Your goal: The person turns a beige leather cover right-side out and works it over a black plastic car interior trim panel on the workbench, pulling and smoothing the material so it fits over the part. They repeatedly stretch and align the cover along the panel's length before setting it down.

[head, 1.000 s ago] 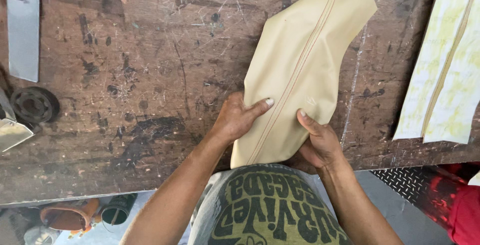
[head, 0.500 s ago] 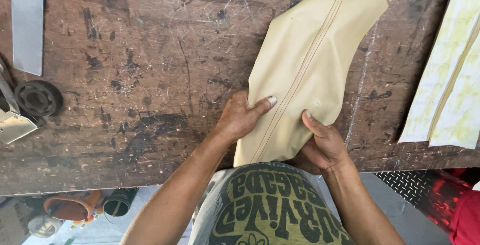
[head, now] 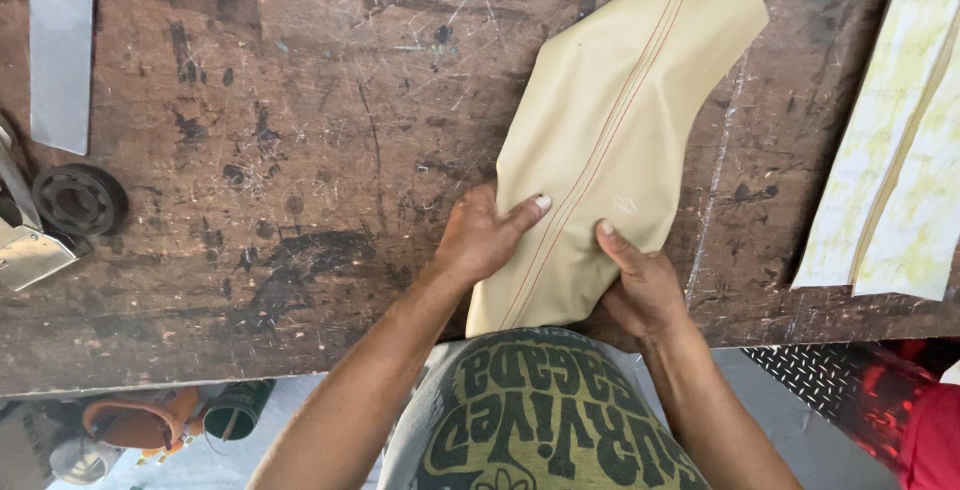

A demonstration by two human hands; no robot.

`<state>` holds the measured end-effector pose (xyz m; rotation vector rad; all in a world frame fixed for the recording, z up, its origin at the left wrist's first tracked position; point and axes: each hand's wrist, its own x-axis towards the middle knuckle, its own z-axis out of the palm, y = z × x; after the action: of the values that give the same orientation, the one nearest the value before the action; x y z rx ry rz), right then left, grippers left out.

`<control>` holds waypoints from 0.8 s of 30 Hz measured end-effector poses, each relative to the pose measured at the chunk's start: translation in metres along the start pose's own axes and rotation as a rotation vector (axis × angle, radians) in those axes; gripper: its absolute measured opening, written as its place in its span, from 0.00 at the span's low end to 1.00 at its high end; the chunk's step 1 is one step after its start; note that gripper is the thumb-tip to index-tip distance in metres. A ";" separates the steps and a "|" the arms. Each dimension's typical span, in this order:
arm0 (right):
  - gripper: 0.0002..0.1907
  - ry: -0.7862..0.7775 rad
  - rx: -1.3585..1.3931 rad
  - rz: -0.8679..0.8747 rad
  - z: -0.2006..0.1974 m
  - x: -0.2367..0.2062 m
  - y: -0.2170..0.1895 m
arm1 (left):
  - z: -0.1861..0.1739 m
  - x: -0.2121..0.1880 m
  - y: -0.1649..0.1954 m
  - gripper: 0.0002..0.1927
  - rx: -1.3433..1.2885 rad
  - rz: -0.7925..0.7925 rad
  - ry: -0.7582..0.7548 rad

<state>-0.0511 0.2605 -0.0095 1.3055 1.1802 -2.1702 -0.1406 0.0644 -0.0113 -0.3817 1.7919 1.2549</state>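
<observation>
Scarred workbench [head: 250,150] — both hands, left hand [head: 480,240] and right hand [head: 640,285], pinch tan stitched cover [head: 620,130] at near edge.

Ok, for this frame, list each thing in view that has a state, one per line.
Beige stitched piece: flat on the workbench, seam up, near end gripped by both hands.
Left hand: pressing the piece's left edge.
Right hand: gripping its lower right edge.
Pale yellow strips: lying flat, untouched.
Black ring: lying flat.
</observation>
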 end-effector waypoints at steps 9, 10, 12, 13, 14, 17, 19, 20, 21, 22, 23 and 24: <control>0.17 0.284 -0.528 -0.452 0.002 0.000 0.029 | 0.020 -0.007 -0.016 0.22 0.176 0.300 0.263; 0.16 0.308 -0.529 -0.445 0.000 0.000 0.029 | 0.021 -0.007 -0.016 0.22 0.112 0.223 0.215; 0.17 0.216 -0.362 -0.353 -0.003 0.000 0.020 | 0.024 -0.011 -0.011 0.22 -0.086 0.192 0.147; 0.17 0.162 -0.282 -0.312 -0.003 0.001 0.012 | 0.026 -0.013 -0.005 0.22 -0.227 0.239 0.139; 0.17 0.127 -0.233 -0.336 0.000 0.003 0.001 | 0.026 -0.013 0.005 0.22 -0.361 0.304 0.130; 0.18 0.012 -0.115 -0.432 0.015 0.009 -0.047 | 0.032 -0.012 0.055 0.23 -0.618 0.344 0.167; 0.18 -0.103 -0.095 -0.467 0.033 0.014 -0.088 | 0.031 -0.014 0.090 0.22 -0.606 0.410 0.229; 0.18 -0.129 -0.085 -0.475 0.043 0.014 -0.107 | 0.027 -0.013 0.111 0.21 -0.598 0.452 0.262; 0.18 -0.158 -0.077 -0.483 0.053 0.013 -0.126 | 0.023 -0.013 0.131 0.22 -0.659 0.483 0.244; 0.18 -0.187 -0.071 -0.485 0.063 0.009 -0.144 | 0.019 -0.014 0.149 0.22 -0.719 0.508 0.227; 0.18 -0.207 -0.084 -0.491 0.070 0.003 -0.161 | 0.016 -0.018 0.163 0.22 -0.782 0.522 0.209; 0.18 -0.225 -0.100 -0.488 0.078 -0.004 -0.174 | 0.013 -0.021 0.173 0.22 -0.841 0.520 0.180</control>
<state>-0.2051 0.3009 0.0949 0.7584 1.6127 -2.4622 -0.2386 0.1475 0.1076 -0.5129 1.4635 2.4065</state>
